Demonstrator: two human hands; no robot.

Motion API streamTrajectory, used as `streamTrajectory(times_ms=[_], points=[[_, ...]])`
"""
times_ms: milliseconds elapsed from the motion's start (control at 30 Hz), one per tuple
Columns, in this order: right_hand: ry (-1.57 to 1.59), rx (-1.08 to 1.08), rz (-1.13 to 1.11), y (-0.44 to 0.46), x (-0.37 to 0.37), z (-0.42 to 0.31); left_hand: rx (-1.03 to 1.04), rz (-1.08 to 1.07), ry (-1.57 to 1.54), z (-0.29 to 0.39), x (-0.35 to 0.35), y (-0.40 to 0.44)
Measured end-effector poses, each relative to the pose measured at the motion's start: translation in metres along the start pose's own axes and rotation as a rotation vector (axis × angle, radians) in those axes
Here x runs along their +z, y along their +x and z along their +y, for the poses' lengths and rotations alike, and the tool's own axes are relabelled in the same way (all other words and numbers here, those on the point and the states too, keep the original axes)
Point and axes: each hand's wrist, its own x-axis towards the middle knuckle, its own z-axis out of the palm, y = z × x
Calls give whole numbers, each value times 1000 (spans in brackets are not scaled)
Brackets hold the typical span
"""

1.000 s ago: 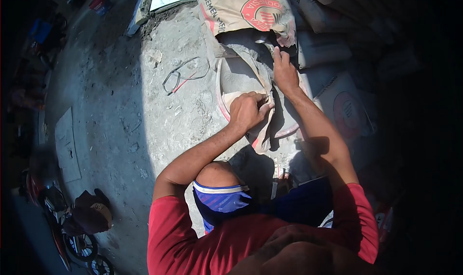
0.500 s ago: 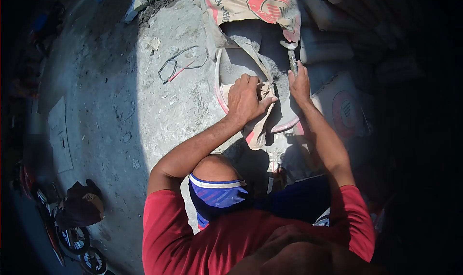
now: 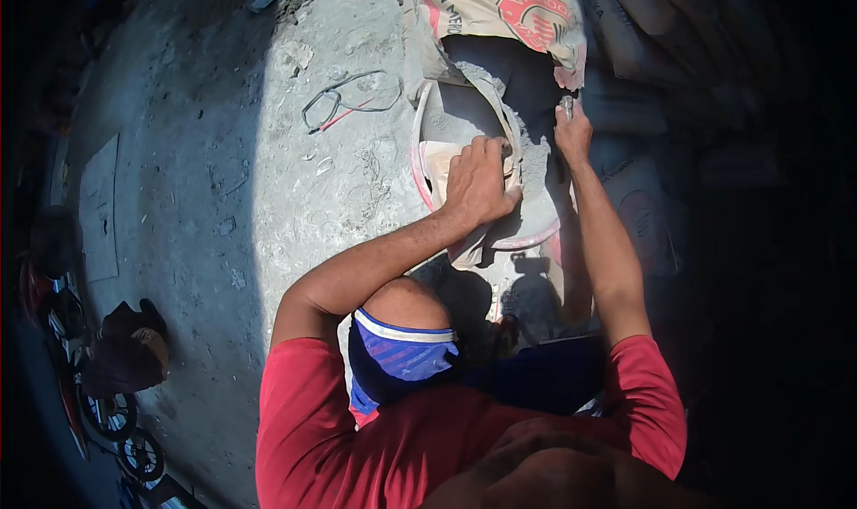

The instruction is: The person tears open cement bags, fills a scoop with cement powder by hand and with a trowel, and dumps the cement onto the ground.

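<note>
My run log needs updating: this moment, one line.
left hand: gripping torn brown paper bag | right hand: holding grey tool | round pink-rimmed tub: under bag

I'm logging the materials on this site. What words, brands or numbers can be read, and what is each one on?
"EMEN MER", its ends cut off or unclear: on the open sack.
"NESIA", its start unclear: in that sack's red logo.
Stacked sacks: faint letters, too dim to read.
Shaded sack: print and logo too dim to read.
No number is legible.

Torn brown cement bag [image 3: 486, 11] — gaping, flap [image 3: 440, 162] draped over round tub [image 3: 528, 242]
</note>
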Motion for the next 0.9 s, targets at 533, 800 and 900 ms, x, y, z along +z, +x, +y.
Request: streamTrajectory(times_ms=[533, 800, 900], points=[[111, 96, -20, -3, 46, 29, -8, -17, -44, -2, -5, -5], [244, 168, -137, -68, 17, 37, -18, -31, -88, -6, -1, -5], [237, 22, 11, -34, 30, 16, -9, -30, -82, -7, -1, -7]])
